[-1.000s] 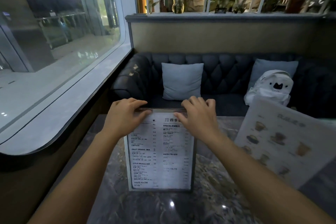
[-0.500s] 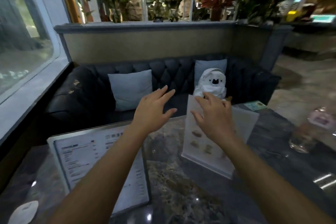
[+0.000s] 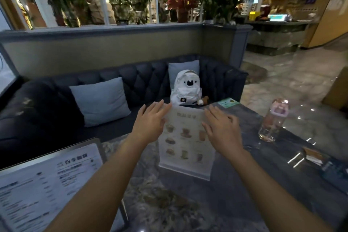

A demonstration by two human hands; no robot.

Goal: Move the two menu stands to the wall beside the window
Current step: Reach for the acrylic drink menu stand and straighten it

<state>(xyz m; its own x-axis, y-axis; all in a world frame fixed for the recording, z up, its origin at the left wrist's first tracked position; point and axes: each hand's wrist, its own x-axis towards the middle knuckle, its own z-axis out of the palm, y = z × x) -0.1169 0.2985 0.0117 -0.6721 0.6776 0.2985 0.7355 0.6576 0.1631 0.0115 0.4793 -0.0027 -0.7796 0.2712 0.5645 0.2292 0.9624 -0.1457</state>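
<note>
A clear acrylic menu stand with drink pictures (image 3: 185, 143) stands upright on the dark marble table (image 3: 235, 184), in the middle of the view. My left hand (image 3: 150, 124) is spread at its upper left edge and my right hand (image 3: 222, 130) at its upper right edge. Both have fingers apart, and neither visibly grips the stand. A second, framed menu stand with printed text (image 3: 47, 184) stands at the lower left of the table, on the window side, with no hand on it.
A pink-lidded bottle (image 3: 273, 120) stands at the table's right, with a small card holder (image 3: 313, 154) nearer me. Behind the table is a dark tufted sofa (image 3: 143, 81) with two pale cushions and a white plush backpack (image 3: 185, 88). Tiled floor lies to the right.
Both hands left the text menu stand, which stays at the left near the window. My view turned right, and both hands moved to either side of the picture menu stand.
</note>
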